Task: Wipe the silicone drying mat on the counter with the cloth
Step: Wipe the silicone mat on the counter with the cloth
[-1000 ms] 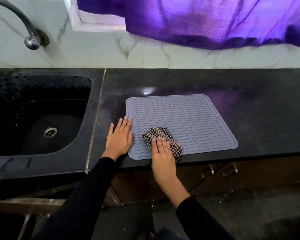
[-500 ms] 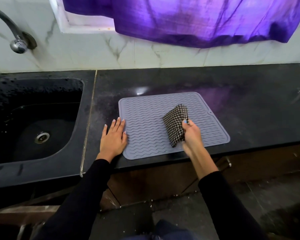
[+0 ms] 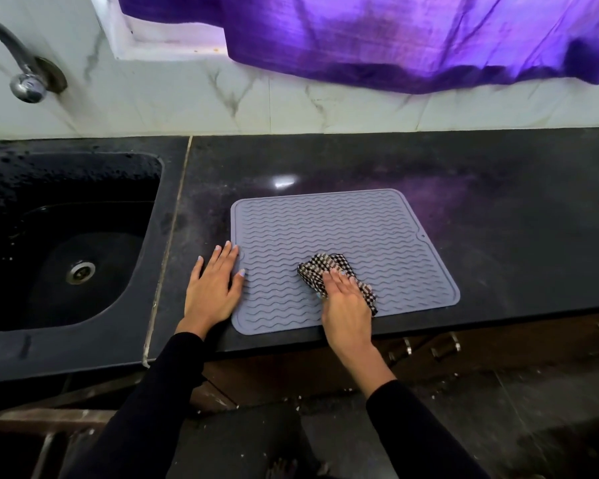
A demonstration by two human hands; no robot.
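A grey silicone drying mat [image 3: 343, 233] with wavy ribs lies flat on the black counter [image 3: 498, 209] near its front edge. A bunched black-and-white checked cloth [image 3: 317, 266] sits on the mat's front middle. My right hand [image 3: 344, 302] lies on top of the cloth with straight fingers, pressing it down onto the mat. My left hand [image 3: 213, 286] rests flat on the counter at the mat's left edge, its fingertips touching that edge.
A black sink [image 3: 66, 243] with a round drain is sunk into the counter on the left, with a tap [image 3: 25, 81] on the marble wall above it. A purple curtain [image 3: 395, 39] hangs over the back wall. Cabinet handles [image 3: 426, 347] show below the counter's front edge.
My right hand has slid the cloth back from the mat's middle right toward the front middle and now lies flat on it. My left hand has stayed at the mat's left edge.
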